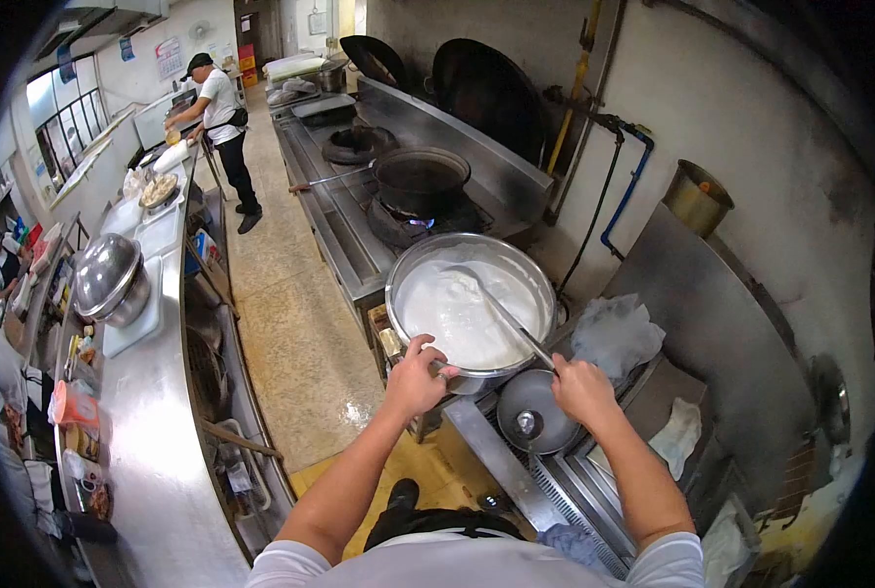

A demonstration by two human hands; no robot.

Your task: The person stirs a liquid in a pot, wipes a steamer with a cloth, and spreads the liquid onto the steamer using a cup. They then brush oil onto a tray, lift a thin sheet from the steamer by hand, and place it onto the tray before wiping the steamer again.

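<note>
A large steel pot (470, 384) holds a thick white liquid (444, 318), possibly batter. My left hand (421, 379) has its fingers closed over the near rim of this pot. Wrapped round the end of a long metal handle is my right hand (584, 390). That handle belongs to a ladle (504, 316), whose bowl rests partly sunk in the white liquid toward the far left of the pot. Just below the right hand sits a grey pan (522, 391) with a small shiny metal utensil (529, 423) in it.
Behind the pot, a dark wok (422, 181) stands over a burner with a blue flame (420, 223). A crumpled plastic bag (618, 333) lies to the right. Leftward runs a steel counter (168, 412) bearing a covered metal bowl (114, 279). A co-worker (224, 127) stands farther along it.
</note>
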